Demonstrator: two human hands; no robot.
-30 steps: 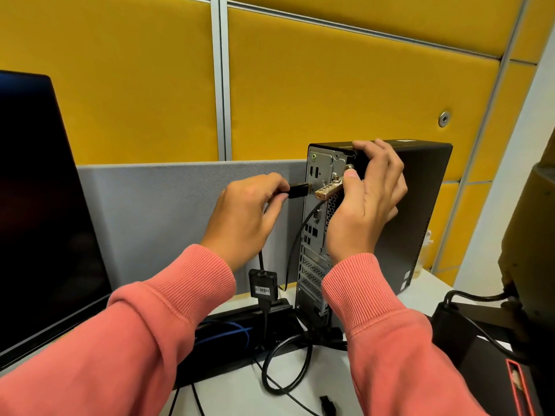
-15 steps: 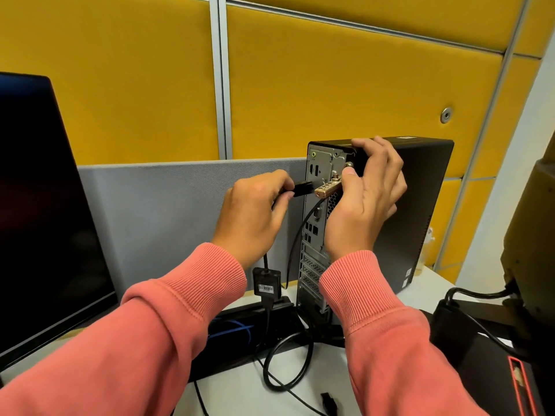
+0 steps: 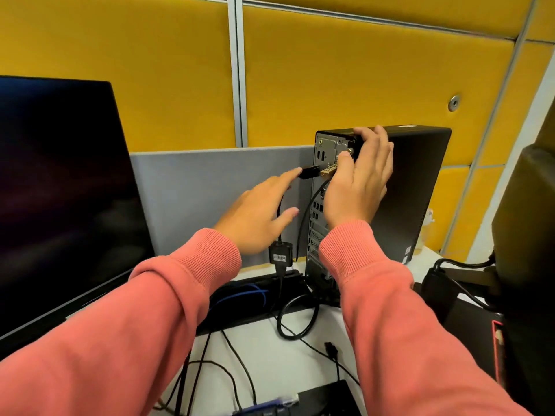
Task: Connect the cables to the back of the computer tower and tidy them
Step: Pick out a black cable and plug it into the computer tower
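Note:
A black computer tower (image 3: 414,190) stands upright on the white desk, its rear port panel (image 3: 322,145) facing me. A black cable plug (image 3: 309,172) sticks out of the panel. Beside it is a gold lock (image 3: 327,172). The plug's cable hangs down to a small black adapter box (image 3: 280,255). My left hand (image 3: 258,217) is spread with straight fingers, and its index fingertip is at the plug's back end. My right hand (image 3: 357,187) lies against the tower's top rear corner, fingers extended over the side and thumb by the lock.
A dark monitor (image 3: 60,190) fills the left. Behind the tower runs a grey partition (image 3: 210,181). A black cable tray (image 3: 240,310) with a blue cable (image 3: 249,292) lies at the tower's foot. A looped black cable (image 3: 297,319) and a loose plug (image 3: 332,349) lie nearby. A dark chair (image 3: 528,235) is at the right.
My left hand pushed the plug to the rear panel, then let go and opened. My right hand's fingers went from curled over the tower's top edge to straighter.

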